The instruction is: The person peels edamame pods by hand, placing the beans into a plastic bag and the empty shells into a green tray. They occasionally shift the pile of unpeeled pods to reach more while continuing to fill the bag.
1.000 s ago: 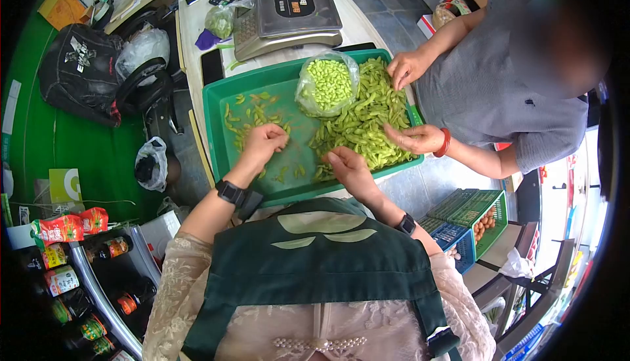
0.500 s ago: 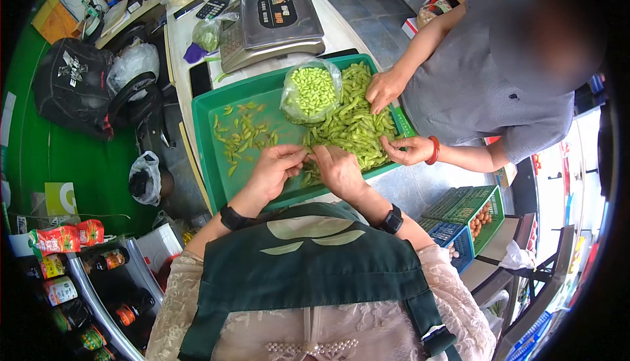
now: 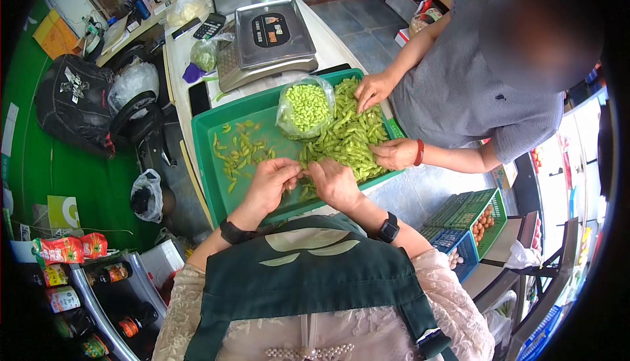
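Note:
My left hand (image 3: 270,182) and my right hand (image 3: 337,185) meet fingertip to fingertip over the near side of a green tray (image 3: 202,158). Both are closed in a pinch on one small edamame pod, mostly covered by the fingers. Right of them lies a heap of green edamame pods (image 3: 351,139). Behind my hands stands a clear plastic bag (image 3: 283,120) filled with shelled edamame beans (image 3: 307,106). Flattened, loose pods (image 3: 243,154) are scattered over the tray's left part.
Across the tray, a co-worker's hands (image 3: 375,91) reach into the heap. A weighing scale (image 3: 275,33) stands behind the tray, with a calculator (image 3: 210,26) and a phone (image 3: 199,99) beside it. Crates (image 3: 462,223) holding eggs sit at the lower right.
My hands stay pinched together at nearly the same spot. The co-worker's nearer hand has turned down onto the pods. The whole view has shifted slightly.

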